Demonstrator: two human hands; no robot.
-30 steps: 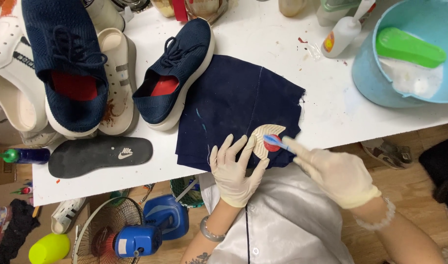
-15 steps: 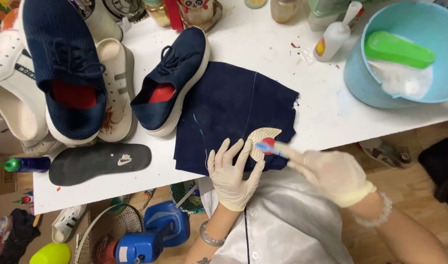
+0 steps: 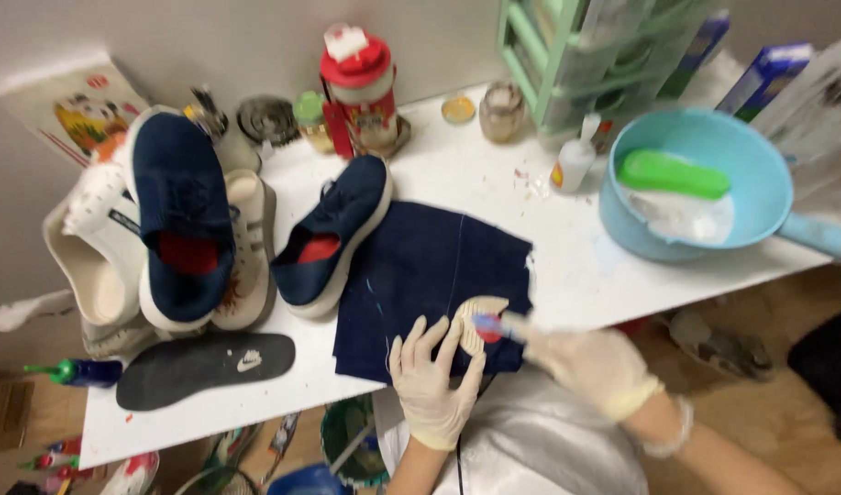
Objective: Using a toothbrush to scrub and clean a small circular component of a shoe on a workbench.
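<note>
My left hand (image 3: pixel 431 380), in a pale glove, presses flat on a beige insole-like piece (image 3: pixel 474 321) lying on a dark blue cloth (image 3: pixel 430 275). My right hand (image 3: pixel 593 365), also gloved, holds a small brush (image 3: pixel 490 326) with a red and blue head against that piece. The image is blurred around the brush. A navy shoe with a red lining (image 3: pixel 332 234) lies just left of the cloth on the white table (image 3: pixel 494 179).
A second navy shoe (image 3: pixel 177 215) lies over white shoes (image 3: pixel 90 266) at left, with a black insole (image 3: pixel 205 368) near the front edge. A blue basin (image 3: pixel 705 188) holding a green brush stands right, a small white bottle (image 3: pixel 575 160) beside it. Jars and a red-lidded container (image 3: pixel 361 87) line the wall.
The view has tilted up, so the table's back and wall show now. Both hands stay on the beige piece, the brush still against it.
</note>
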